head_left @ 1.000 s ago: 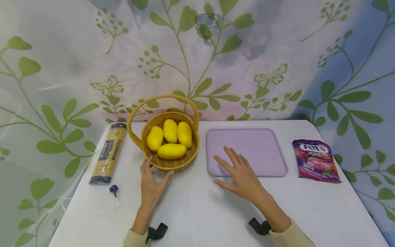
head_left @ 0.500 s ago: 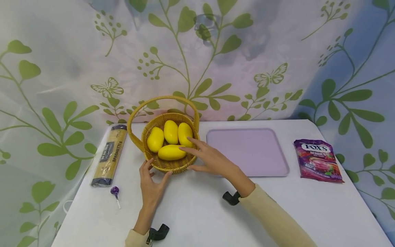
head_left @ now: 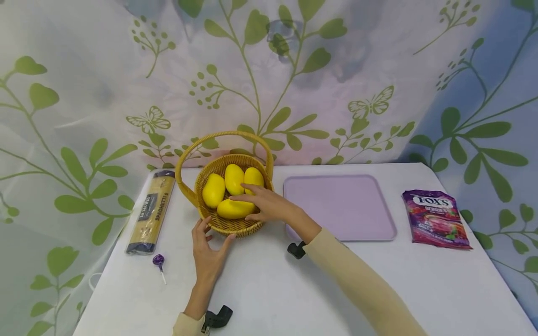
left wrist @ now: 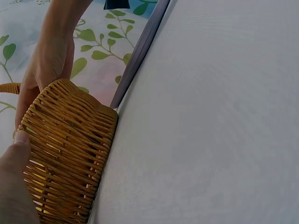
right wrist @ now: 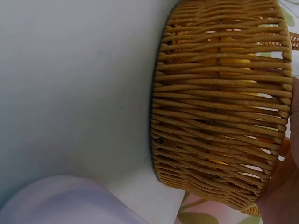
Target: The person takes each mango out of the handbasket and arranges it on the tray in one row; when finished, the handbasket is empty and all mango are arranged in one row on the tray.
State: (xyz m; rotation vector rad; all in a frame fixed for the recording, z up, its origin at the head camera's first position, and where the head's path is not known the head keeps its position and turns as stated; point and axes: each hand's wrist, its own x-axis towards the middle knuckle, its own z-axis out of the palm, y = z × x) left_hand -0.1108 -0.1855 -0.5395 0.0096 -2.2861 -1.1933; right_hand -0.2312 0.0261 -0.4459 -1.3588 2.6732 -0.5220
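Several yellow mangoes (head_left: pixel 213 191) lie in a round wicker basket (head_left: pixel 237 228) with a tall hoop handle. My left hand (head_left: pixel 207 255) touches the basket's front left rim, thumb and fingers spread apart; its thumb (left wrist: pixel 18 154) lies against the rim in the left wrist view. Over the basket's right side reaches my right hand (head_left: pixel 269 204), its extended fingers above the front mango (head_left: pixel 231 209) and its thumb near that mango's front side. This hand covers the front mango's right end and part of the right mango (head_left: pixel 253 178). Whether its fingertips press on the fruit is hard to see.
A shallow lilac tray (head_left: pixel 340 207) lies right of the basket. Farther right is a purple Fox's candy bag (head_left: pixel 437 219). To the left lie a spaghetti pack (head_left: pixel 151 212) and a purple lollipop (head_left: pixel 159 261). A patterned curtain (head_left: pixel 294 102) hangs behind the white table (head_left: pixel 269 289).
My right hand has moved left from above the tray to over the mangoes in the basket. My left hand has stayed at the basket's rim, and the mangoes have not visibly moved.
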